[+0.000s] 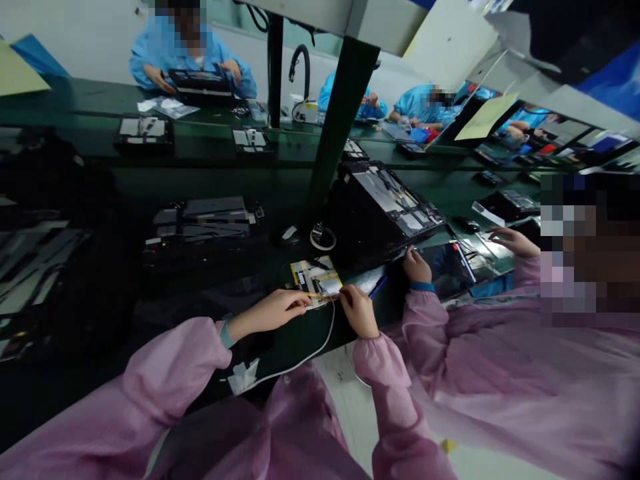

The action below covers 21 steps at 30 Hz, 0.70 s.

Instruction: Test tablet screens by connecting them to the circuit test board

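My left hand (pixel 270 312) and my right hand (pixel 360 310) meet over a small flat electronic panel (pixel 315 277) with pale and yellowish patches, lying on the dark green bench (pixel 280 347). A thin orange strip (pixel 323 296) runs between my fingers, and both hands seem to pinch it. A white cable (pixel 315 343) passes below my right hand and curves down toward a taped patch at the bench edge.
A person in pink sleeves (pixel 480 347) at my right has hands on a dark tablet (pixel 445 267). A black opened device (pixel 385 207) stands beyond my hands, with a blue pen (pixel 377 287) nearby. Stacked dark units (pixel 200 220) lie at left. Blue-clad workers sit across the benches.
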Each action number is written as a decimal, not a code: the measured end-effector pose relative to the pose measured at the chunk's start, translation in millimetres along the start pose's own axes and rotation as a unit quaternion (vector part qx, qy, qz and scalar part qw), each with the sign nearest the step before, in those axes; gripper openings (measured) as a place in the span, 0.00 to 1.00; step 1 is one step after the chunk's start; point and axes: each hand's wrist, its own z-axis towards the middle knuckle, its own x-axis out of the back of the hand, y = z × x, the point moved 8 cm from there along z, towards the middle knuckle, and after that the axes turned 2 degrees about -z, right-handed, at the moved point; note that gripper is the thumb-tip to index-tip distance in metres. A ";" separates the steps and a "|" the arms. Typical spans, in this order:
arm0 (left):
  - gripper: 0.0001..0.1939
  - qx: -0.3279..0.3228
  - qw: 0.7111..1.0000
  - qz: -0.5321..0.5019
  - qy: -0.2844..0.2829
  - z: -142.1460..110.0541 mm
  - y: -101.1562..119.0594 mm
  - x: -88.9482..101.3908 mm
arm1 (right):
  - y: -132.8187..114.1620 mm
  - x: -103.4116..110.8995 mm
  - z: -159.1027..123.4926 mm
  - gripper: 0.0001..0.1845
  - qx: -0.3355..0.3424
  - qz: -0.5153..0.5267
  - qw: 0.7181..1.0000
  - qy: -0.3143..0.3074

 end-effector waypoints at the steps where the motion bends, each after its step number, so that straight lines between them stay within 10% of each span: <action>1: 0.09 0.001 1.000 -0.011 0.008 0.5 0.4 2.5 | 2.0 0.9 1.6 0.10 -0.018 0.036 0.999 0.001; 12: 0.12 0.060 0.952 -0.294 -0.063 3.1 -2.3 3.8 | -41.3 -10.0 77.8 0.11 -0.048 0.370 0.925 -0.070; 21: 0.12 0.057 0.990 -0.125 -0.027 2.1 -7.4 4.7 | -30.0 -30.1 50.4 0.18 -0.055 0.206 0.977 -0.019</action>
